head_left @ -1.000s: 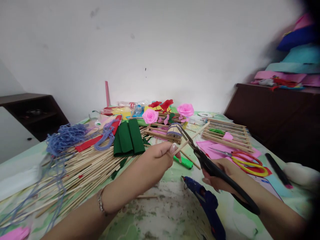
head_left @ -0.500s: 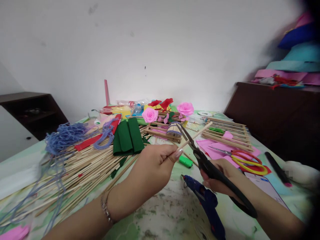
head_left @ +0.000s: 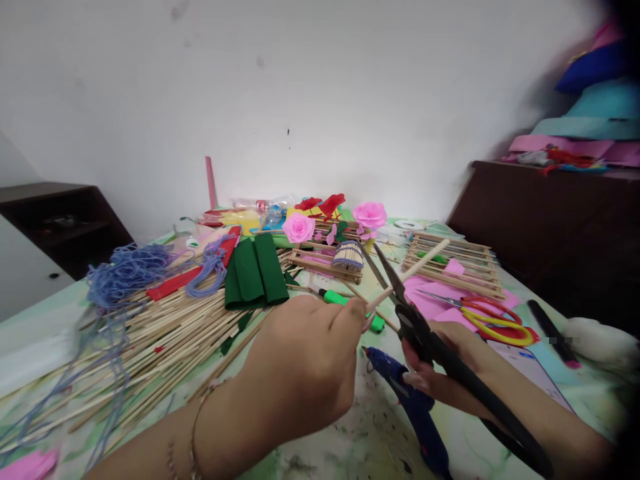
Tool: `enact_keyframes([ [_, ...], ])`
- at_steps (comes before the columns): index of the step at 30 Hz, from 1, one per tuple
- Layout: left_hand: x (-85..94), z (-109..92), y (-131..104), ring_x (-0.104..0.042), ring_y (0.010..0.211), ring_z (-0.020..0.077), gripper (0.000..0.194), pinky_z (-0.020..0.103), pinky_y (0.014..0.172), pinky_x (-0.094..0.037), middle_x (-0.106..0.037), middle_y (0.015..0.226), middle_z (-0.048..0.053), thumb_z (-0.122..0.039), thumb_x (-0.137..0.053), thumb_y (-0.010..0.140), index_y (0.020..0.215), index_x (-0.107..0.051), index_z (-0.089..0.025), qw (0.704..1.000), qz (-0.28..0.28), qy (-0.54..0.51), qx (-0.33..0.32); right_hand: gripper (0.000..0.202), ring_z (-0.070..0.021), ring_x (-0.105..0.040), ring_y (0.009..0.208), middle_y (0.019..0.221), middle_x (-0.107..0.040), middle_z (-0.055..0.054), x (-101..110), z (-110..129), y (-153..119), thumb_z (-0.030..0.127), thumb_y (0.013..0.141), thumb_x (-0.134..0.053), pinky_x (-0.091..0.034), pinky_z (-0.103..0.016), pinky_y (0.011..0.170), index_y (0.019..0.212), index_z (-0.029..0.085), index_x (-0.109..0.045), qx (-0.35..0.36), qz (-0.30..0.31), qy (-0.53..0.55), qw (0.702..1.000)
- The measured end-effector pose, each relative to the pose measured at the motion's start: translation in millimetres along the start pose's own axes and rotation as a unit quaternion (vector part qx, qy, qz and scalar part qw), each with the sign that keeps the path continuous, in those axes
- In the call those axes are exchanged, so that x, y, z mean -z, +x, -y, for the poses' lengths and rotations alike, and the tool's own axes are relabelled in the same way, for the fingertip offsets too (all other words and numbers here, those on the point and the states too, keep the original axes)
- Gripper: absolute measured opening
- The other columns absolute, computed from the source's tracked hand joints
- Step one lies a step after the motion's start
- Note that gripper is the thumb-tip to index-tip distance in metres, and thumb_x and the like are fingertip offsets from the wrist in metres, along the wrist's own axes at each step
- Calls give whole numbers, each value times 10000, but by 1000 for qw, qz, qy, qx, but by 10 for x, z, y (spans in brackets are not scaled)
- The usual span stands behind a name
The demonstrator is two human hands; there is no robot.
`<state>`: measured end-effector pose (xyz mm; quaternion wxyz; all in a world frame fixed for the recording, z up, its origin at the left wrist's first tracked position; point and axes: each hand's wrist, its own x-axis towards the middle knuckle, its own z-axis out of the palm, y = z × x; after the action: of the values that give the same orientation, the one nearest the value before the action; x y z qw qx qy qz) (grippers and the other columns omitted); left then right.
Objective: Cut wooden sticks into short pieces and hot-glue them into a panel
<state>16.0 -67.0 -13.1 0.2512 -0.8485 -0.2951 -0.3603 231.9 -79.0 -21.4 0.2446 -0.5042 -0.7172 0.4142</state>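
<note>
Pinched in my left hand [head_left: 305, 353] is a pale wooden stick [head_left: 425, 261], which slants up to the right. My right hand [head_left: 440, 360] is wrapped round the handles of black scissors [head_left: 417, 330]. Their blades are parted, and the stick passes at the blades. Below the hands lies a blue glue gun [head_left: 410, 400] with its nozzle pointing up-left. A green marker [head_left: 336, 297] is just behind my left fingers. Farther back sits a small bundle of short sticks edged in purple [head_left: 349, 257].
Many loose sticks [head_left: 165, 353], purple yarn [head_left: 127, 270] and green paper [head_left: 255, 273] cover the left. Pink paper flowers [head_left: 370, 215] stand at the back. To the right are a stick frame [head_left: 450, 267], red-yellow scissors [head_left: 500, 320], a phone [head_left: 530, 367] and a black pen [head_left: 553, 333].
My left hand has turned over and moved slightly right with the stick, whose tip reaches farther right. The scissor blades have opened wider. The green marker shows more.
</note>
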Motion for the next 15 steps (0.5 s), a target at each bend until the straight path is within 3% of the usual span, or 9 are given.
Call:
enact_keyframes([
  [8,11,35,1,-465,464,177,222,320,450,-285,-521,528,17,-151,-377,890,773,-565,-151,999,31,-30,32,192,-86,-343,496,538,-404,48,-31,-137,37,280,686,-616,-320,-213,463,610,189,-464,21,-15,-9,1000],
  [12,-27,72,5,-513,485,179,251,303,464,-332,-543,547,18,-168,-359,912,748,-549,-165,990,105,-69,64,223,-88,-351,500,552,-416,38,-18,-152,71,330,707,-624,-329,-215,459,618,188,-478,13,-10,2,1000],
  [15,-33,88,23,-582,548,186,238,290,502,-388,-604,613,23,-195,-348,937,848,-566,-162,978,152,-89,114,259,-93,-365,511,568,-416,33,4,-106,86,376,723,-647,-341,-218,464,640,192,-484,7,-11,27,1000],
])
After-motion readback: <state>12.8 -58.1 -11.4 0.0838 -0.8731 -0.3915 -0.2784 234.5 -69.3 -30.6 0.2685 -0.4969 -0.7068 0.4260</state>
